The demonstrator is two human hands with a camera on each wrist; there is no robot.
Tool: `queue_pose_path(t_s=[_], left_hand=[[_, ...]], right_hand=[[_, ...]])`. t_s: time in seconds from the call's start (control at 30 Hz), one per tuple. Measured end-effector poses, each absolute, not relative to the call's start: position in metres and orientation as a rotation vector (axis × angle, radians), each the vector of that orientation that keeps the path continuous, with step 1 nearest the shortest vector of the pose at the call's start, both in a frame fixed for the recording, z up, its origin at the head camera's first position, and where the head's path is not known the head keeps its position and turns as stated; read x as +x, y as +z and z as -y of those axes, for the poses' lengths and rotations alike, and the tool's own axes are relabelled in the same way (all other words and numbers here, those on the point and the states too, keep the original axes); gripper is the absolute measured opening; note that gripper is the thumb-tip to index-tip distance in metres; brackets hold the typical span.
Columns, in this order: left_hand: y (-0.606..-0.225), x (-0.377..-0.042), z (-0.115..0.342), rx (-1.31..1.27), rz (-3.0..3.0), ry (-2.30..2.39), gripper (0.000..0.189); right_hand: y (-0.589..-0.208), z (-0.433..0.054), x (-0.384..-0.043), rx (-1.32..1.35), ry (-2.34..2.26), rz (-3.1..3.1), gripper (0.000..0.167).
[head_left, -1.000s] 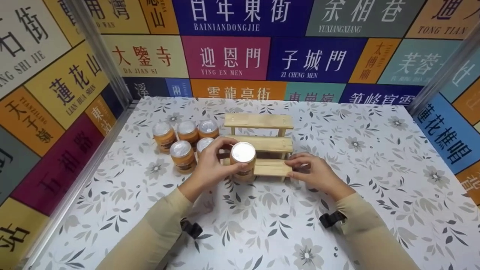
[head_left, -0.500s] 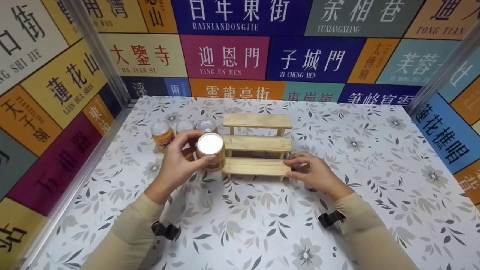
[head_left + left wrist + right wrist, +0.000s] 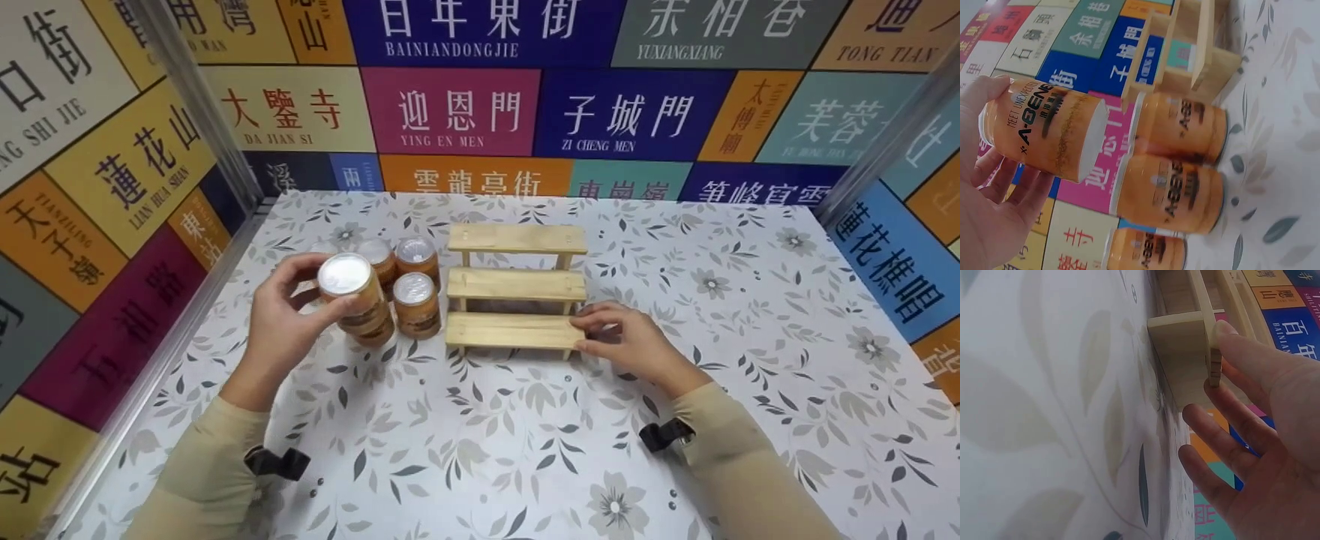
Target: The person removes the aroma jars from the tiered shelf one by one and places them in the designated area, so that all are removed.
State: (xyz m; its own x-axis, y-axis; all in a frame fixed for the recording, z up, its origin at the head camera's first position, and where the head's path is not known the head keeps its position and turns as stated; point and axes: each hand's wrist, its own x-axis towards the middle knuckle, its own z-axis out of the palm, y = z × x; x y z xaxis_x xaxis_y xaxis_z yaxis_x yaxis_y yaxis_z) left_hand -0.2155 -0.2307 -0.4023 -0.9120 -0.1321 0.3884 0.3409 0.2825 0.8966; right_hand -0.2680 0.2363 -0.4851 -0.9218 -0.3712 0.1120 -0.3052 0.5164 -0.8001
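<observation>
My left hand [image 3: 274, 326] grips an orange-labelled can [image 3: 346, 276] with a pale, shiny top. It is raised and overlaps another can below it in the head view. In the left wrist view, the held can [image 3: 1044, 132] is apart from the standing cans [image 3: 1176, 194], thumb on one side and fingers on the other. Several similar cans [image 3: 417, 309] stand upright left of a three-step wooden rack [image 3: 517, 285]. At the rack's lowest step, my right hand [image 3: 634, 343] pinches the right end, thumb against the board [image 3: 1210, 332] and the lower fingers spread.
A white tablecloth [image 3: 480, 450] with grey leaves and flowers covers the table. Colourful panels with street names [image 3: 454, 112] close off the back and both sides. The rack stands between the cans and the right hand.
My left hand has carried the can leftward from in front of the rack's lowest step to over the group of cans. The right hand keeps its hold on the step's end.
</observation>
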Motion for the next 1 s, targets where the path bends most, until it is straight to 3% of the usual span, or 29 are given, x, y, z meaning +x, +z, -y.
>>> queue_pose_path(t_s=[0.53,1.0], left_hand=[[-0.413,-0.223,0.269,0.013,2.073,-1.674,0.056],[-0.445,-0.233,0.291,0.156,2.206,-1.543,0.055]], right_hand=[[-0.484,-0.24,-0.269,-0.609,-1.367,-2.67,0.039],[-0.485,-0.236,-0.269,-0.6,-1.349,-2.689,0.038]])
